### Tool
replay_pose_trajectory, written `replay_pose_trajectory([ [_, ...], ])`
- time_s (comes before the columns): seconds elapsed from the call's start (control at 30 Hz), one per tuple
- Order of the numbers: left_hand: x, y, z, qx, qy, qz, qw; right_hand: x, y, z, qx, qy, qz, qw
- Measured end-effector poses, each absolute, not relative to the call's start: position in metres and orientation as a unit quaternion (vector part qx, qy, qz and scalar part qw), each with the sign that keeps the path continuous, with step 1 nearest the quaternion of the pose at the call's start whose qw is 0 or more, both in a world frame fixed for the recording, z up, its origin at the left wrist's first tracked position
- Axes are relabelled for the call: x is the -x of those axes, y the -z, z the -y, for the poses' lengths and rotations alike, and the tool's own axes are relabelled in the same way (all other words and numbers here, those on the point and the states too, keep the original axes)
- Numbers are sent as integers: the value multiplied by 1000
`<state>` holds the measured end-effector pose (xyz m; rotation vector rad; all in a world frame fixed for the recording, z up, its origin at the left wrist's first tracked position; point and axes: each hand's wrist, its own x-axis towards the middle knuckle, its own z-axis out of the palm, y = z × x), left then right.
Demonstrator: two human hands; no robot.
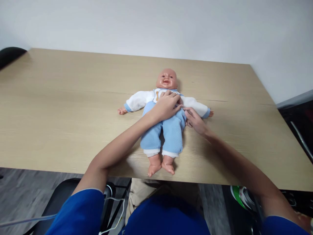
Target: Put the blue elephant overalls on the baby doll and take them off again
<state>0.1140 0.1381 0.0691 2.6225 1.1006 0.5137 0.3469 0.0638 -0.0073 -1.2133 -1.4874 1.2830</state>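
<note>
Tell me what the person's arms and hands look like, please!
The left sleeve and right sleeve are both short and bright blue. Below them, the arms are bare. The left hand and right hand wear no gloves, and no watch or bracelet shows on either wrist.

Wearing a royal-blue top [156,219], short sleeves [78,210] are stopping just above the elbows [97,164]; thin pale lines are edging the cuffs [94,190]. Creased beige trousers [138,194] are peeking out past the top. Forearms [127,137], left hand [168,106], right hand [195,121] all going bare.
</note>
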Motion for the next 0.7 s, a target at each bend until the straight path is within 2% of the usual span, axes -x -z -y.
replay_pose_trajectory([
  [0.07, -113, -65, -138, -902, -168, -378, 127, -351, 5, -78, 478, -533, 576, 393],
  [0.13, -116, -63, -140, -903, -163, -375, 130, -352, 5, -89, 484, -504, 580, 419],
  [0.23, -125, -64, -144, -898, -145, -392, 139, -345, 10, -95, 505, -410, 587, 482],
  [0.3, -131, -66, -147, -886, -140, -417, 149, -342, 14, -91, 534, -313, 615, 489],
  [0.43, -134, -67, -151, -868, -158, -443, 161, -362, 16, -77, 576, -61, 702, 415],
  [0.5, -134, -66, -151, -874, -179, -425, 150, -385, 16, -74, 576, 12, 730, 367],
  [0.6, -139, -66, -154, -895, -194, -380, 131, -421, 17, -75, 574, 26, 752, 324],
  [0.7, -153, -67, -160, -915, -175, -342, 124, -443, 16, -79, 572, -20, 748, 336],
])
